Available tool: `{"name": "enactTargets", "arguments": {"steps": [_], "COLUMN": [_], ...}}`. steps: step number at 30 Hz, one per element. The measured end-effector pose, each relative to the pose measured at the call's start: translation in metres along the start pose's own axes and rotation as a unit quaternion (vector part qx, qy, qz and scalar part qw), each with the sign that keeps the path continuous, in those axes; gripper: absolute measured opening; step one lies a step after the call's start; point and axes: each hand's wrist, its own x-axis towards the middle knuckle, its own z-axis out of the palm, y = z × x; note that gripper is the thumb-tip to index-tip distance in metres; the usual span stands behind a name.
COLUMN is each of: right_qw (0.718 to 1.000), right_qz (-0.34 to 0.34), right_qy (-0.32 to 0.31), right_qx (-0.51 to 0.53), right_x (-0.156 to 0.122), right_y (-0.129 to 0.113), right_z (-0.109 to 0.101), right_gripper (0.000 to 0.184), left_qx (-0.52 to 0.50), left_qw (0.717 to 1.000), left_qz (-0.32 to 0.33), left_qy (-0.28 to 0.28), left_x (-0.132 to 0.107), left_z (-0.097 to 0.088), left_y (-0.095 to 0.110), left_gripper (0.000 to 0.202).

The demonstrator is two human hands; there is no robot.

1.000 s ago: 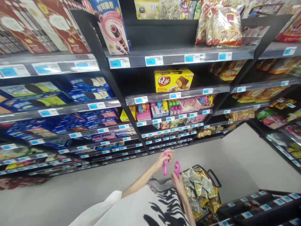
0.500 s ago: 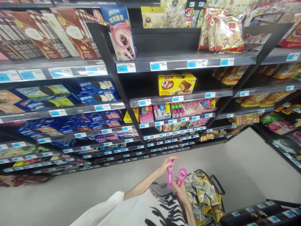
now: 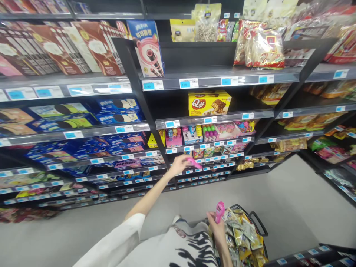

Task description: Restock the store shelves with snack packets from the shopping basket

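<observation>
My left hand (image 3: 179, 165) is stretched forward toward the lower shelves, its fingers closed on one end of a slim pink plastic stick (image 3: 195, 163). That stick points to the right, in front of the price-tag strips. Near my body, my right hand (image 3: 216, 225) grips a second pink plastic stick with a rounded head (image 3: 220, 210), held upright. Its lower part is hidden in the fingers. Beyond my left hand stand a pink display box (image 3: 174, 139) and a box of striped and yellow toy-like sweets (image 3: 192, 135).
A black basket (image 3: 267, 247) filled with snack packets (image 3: 244, 237) stands beside my right arm. Yellow chocolate boxes (image 3: 209, 104) sit on the shelf above the sweets. Blue biscuit packs (image 3: 116, 116) fill shelves to the left, and bagged snacks (image 3: 268, 48) are at upper right.
My left hand has moved forward and left toward the shelves, carrying its pink stick, now tilted sideways. My right hand stays near the basket, a little lower, with its own stick.
</observation>
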Motion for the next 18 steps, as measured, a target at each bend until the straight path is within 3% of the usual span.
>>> {"name": "enactTargets", "arguments": {"steps": [3, 7, 12, 18], "right_qw": [1.0, 0.999, 0.999, 0.999], "right_qz": [0.028, 0.035, 0.031, 0.002], "right_qy": [0.004, 0.008, 0.027, 0.049], "right_qx": [0.008, 0.01, 0.001, 0.015], "right_x": [-0.001, -0.004, -0.006, -0.011], "right_y": [0.008, 0.015, 0.017, 0.026], "right_z": [-0.003, -0.005, -0.011, -0.019], "right_gripper": [0.06, 0.059, 0.058, 0.047], "left_qx": [0.075, 0.164, 0.243, 0.309], "left_qw": [0.992, 0.978, 0.967, 0.948], "left_qz": [0.029, 0.044, 0.022, -0.049], "left_qy": [0.096, 0.123, 0.077, 0.05], "left_x": [0.05, 0.101, 0.143, 0.168], "left_z": [-0.038, -0.068, -0.076, -0.072], "left_y": [0.006, 0.015, 0.018, 0.011], "left_gripper": [0.032, 0.033, 0.03, 0.031]}}
